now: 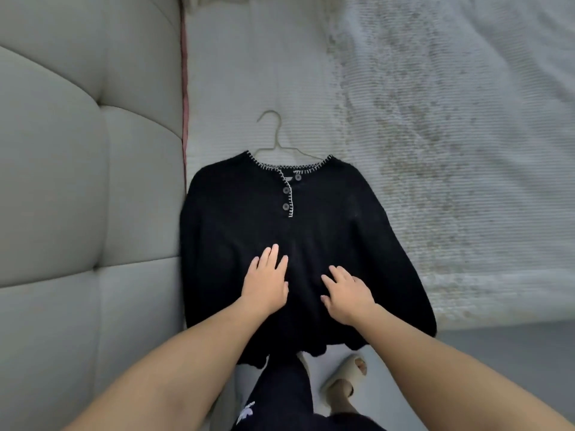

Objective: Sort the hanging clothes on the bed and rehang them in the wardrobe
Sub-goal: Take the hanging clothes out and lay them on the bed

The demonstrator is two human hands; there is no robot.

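Black sweater [298,244] lies flat on the bed [435,150], still on its hanger [275,135], hem over the bed's edge. Left hand [264,284] and right hand [348,298] rest spread on the sweater, gripping nothing. Judgement: sorting underway; rehanging not begun, wardrobe unseen.

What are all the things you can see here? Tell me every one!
sweater: one, black with white stitched trim, flat on the bed
buttons: three, grey, below the neckline
hanger: one, pale wire, hook poking out of the collar
bed cover: one, white, under the sweater
headboard: one, grey padded, left side
slipper: one, cream, on the floor
left hand: flat on the sweater
right hand: flat on the sweater
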